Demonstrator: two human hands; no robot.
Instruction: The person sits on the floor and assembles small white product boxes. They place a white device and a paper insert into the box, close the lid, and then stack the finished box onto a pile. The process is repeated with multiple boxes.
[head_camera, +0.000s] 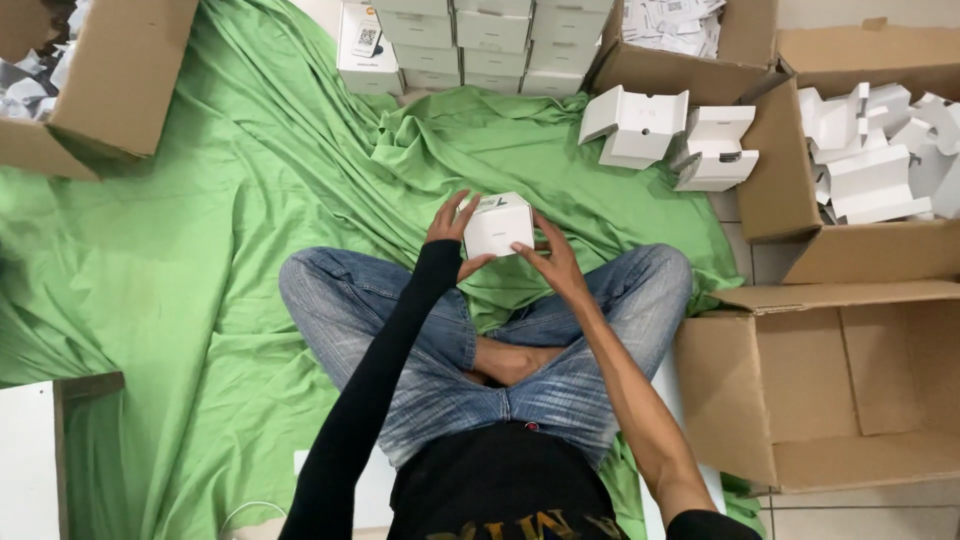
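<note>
Small white cardboard cube box (498, 224) pinched between left hand (452, 228) and right hand (553, 260); likely light, crushable—grip side faces.

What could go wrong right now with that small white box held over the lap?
The small white box is held only by fingertips of the left hand and right hand, so it might slip onto the green cloth. The stacked white boxes sit on rumpled cloth and could topple.

Green cloth (200, 260) is lying open to the left. Stacked boxes (480, 45) are blocking ahead; cartons (800, 370) and loose inserts (665, 135) are crowding the right.
</note>
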